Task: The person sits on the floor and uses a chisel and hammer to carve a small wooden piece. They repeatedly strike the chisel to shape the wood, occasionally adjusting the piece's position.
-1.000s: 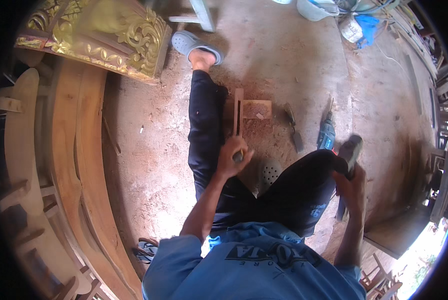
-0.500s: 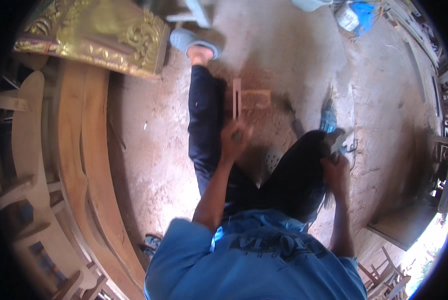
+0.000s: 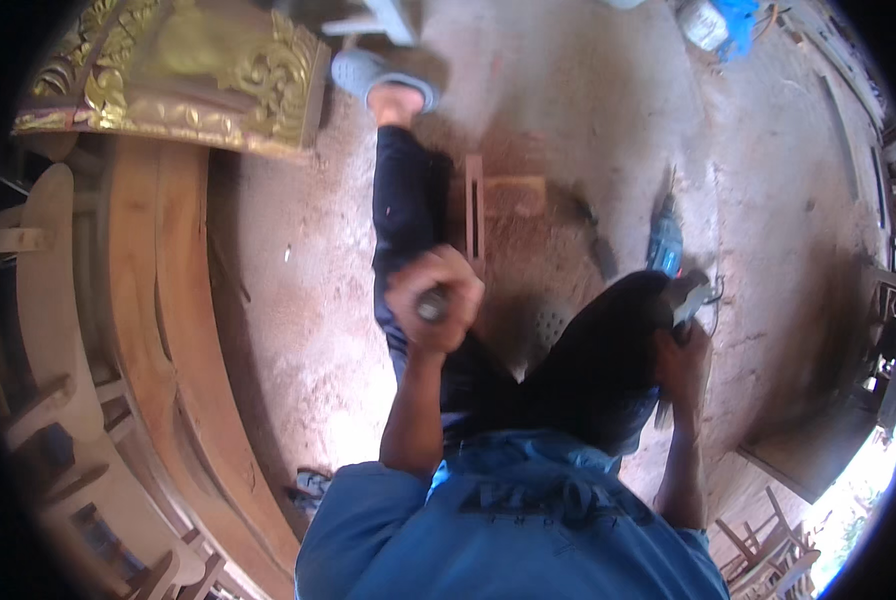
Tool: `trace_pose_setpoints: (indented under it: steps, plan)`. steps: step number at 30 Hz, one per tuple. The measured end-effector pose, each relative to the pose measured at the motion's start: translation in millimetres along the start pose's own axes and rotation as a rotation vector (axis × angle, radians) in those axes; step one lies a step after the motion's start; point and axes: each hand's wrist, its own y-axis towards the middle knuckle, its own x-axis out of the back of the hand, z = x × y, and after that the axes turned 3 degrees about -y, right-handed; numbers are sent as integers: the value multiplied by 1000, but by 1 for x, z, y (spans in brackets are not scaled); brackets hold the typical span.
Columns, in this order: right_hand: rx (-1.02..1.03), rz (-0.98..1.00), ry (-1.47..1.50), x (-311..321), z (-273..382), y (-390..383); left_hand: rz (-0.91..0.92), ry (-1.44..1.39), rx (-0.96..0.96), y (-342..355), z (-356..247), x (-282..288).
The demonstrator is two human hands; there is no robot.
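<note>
My left hand point(image 3: 446, 285) is raised over my outstretched left leg, fingers wrapped round a short cylindrical handle. Only the round end of that handle point(image 3: 431, 304) shows; whatever extends below is hidden. My right hand point(image 3: 682, 358) rests beside my right knee, closed on the grip of a tool with a pale, broad head point(image 3: 692, 298); I cannot tell its exact kind. Between my legs a slotted wooden strip point(image 3: 474, 205) lies against a wooden block point(image 3: 516, 195) on the floor.
A blue power drill point(image 3: 665, 243) lies past my right knee, with a thin dark tool point(image 3: 602, 250) left of it. Curved wooden boards point(image 3: 183, 300) and chair parts point(image 3: 58, 280) line the left. A gold carved panel point(image 3: 198, 75) stands far left. A blue bag point(image 3: 736, 28) sits far right.
My left hand has lifted away from the slotted strip, moving left and back toward me with the handle. My right hand has shifted slightly right, keeping its tool.
</note>
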Motion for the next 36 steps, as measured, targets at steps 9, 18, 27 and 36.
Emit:
trace_pose_setpoints:
  steps: [9, 18, 27, 36]
  plan:
    - [49, 55, 19, 0, 18, -5, -165, -79, 462, 95, 76, 34]
    - [-17, 38, 41, 0, 7, 3, 38, -43, 562, 131, 130, -3]
    - [-4, 172, 59, 4, 29, 12, 46, 83, 542, 139, 188, -10]
    - [1083, 76, 690, 78, 225, 63, 12, 135, 635, 128, 188, -4]
